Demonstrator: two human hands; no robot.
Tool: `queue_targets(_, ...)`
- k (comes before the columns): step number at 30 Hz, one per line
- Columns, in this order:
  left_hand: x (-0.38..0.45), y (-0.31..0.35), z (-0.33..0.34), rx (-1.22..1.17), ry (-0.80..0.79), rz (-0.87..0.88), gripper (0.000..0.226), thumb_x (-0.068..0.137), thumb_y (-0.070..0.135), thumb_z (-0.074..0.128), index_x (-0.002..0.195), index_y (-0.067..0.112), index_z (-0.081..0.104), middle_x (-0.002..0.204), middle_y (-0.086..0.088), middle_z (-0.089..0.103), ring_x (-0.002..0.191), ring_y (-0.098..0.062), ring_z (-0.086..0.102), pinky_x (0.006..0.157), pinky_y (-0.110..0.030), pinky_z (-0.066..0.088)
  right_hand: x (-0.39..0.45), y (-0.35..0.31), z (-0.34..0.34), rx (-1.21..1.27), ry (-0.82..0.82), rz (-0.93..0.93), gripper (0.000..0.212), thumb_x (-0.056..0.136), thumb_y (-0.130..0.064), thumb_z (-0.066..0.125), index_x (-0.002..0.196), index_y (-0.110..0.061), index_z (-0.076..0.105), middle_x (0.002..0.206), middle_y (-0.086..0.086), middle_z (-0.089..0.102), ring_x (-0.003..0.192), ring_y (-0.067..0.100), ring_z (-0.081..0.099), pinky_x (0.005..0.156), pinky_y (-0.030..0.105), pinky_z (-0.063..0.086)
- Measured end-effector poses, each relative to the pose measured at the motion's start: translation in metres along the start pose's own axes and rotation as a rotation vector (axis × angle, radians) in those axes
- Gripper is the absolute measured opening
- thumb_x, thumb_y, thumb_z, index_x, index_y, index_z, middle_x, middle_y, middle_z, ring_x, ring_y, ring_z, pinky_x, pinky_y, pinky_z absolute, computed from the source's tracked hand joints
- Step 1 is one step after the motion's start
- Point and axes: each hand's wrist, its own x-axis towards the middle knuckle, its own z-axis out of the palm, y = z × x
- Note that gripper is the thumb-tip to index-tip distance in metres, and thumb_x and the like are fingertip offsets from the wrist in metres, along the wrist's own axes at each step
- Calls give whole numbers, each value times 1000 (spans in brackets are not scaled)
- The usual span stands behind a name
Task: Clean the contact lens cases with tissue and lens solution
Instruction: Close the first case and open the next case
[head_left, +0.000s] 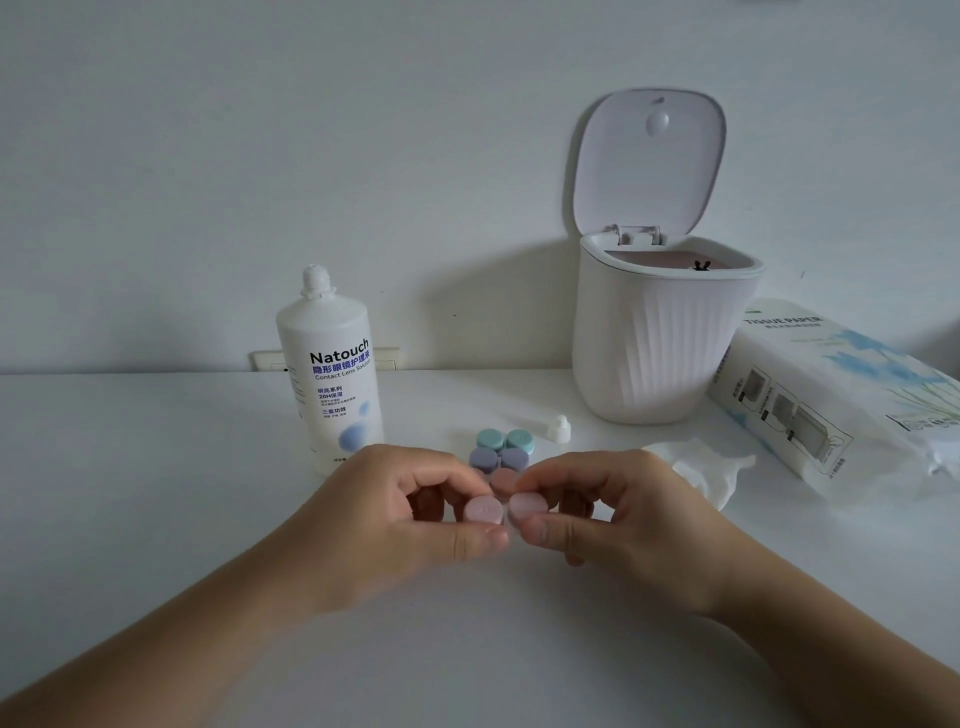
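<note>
Head view: fingers of the left hand (410, 512) are curled round the left cap of a pale pink plastic twin-well contact lens case (506, 510); fingers of the right hand (605, 514) pinch its right cap. Case is held just above the white bench (156, 519), near the middle of its front half, both caps on. Thumbs lie under the caps, forefingers over them.

Just behind the hands sit three more cases in a row running toward the back edge: a dusky pink case (503, 480), partly hidden, a lilac case (498, 459), a teal case (506, 439). A small white bottle cap (560, 429) lies beyond them. A crumpled white tissue (698, 467) lies to the right; behind it, a white ribbed desktop bin (660, 338) with its lid up, toward the back edge.

Risks, as judged: twisting both caps at once could let the case slip and drop, or spill any leftover fluid on the bench. The tall white solution bottle (332, 374) stands uncapped close behind the left hand; an elbow or wrist nudge would tip it and flood the cases.

Legible: bottle reads "Natouch", "Contact Lens Solution", "20H", plus Chinese lines. White soft tissue pack (831, 405) at the right edge reads "TISSUE PAPER"; finer print too small.
</note>
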Motion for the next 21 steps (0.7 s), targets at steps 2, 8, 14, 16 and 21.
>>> queue_targets(2, 0, 1, -1, -30, -47, -1, 27, 69, 56, 77, 88, 36, 77, 81, -3, 70, 65, -16, 48, 63, -27, 43, 0, 0, 0, -4, -22, 3, 18, 86, -25, 80, 100, -36, 75, 86, -14, 72, 61, 5, 56, 65, 25, 53)
queue_targets(8, 0, 3, 0, -10, 4, -14, 32, 67, 61, 75, 90, 39, 77, 87, -3, 71, 67, -18, 49, 66, -29, 43, 0, 1, 1, -30, 39, 44, 33, 75, -48, 81, 106, -40, 73, 90, -14, 73, 63, 2, 53, 65, 20, 49)
queue_targets(14, -1, 3, 3, -9, -33, -9, 23, 71, 52, 79, 88, 37, 77, 84, -1, 72, 74, -13, 62, 73, -27, 51, 1, 1, 1, -85, 16, 49, 21, 74, -49, 81, 92, -41, 74, 85, -12, 71, 64, 3, 52, 61, 21, 46)
queue_targets(16, -1, 5, 2, -38, -62, -13, 16, 75, 42, 81, 87, 32, 78, 81, 1, 72, 74, -2, 60, 78, -31, 54, -1, 0, 1, -44, 7, 41, 17, 77, -40, 83, 91, -37, 75, 81, -8, 71, 63, 5, 55, 63, 27, 49)
queue_targets(21, -3, 10, -1, -68, -151, 14, 13, 80, 14, 84, 87, 23, 77, 88, 20, 75, 81, 10, 64, 75, -10, 48, -3, -3, 1, 13, -25, 10, 14, 79, -28, 85, 91, -26, 78, 78, 3, 74, 66, 15, 64, 71, 35, 52)
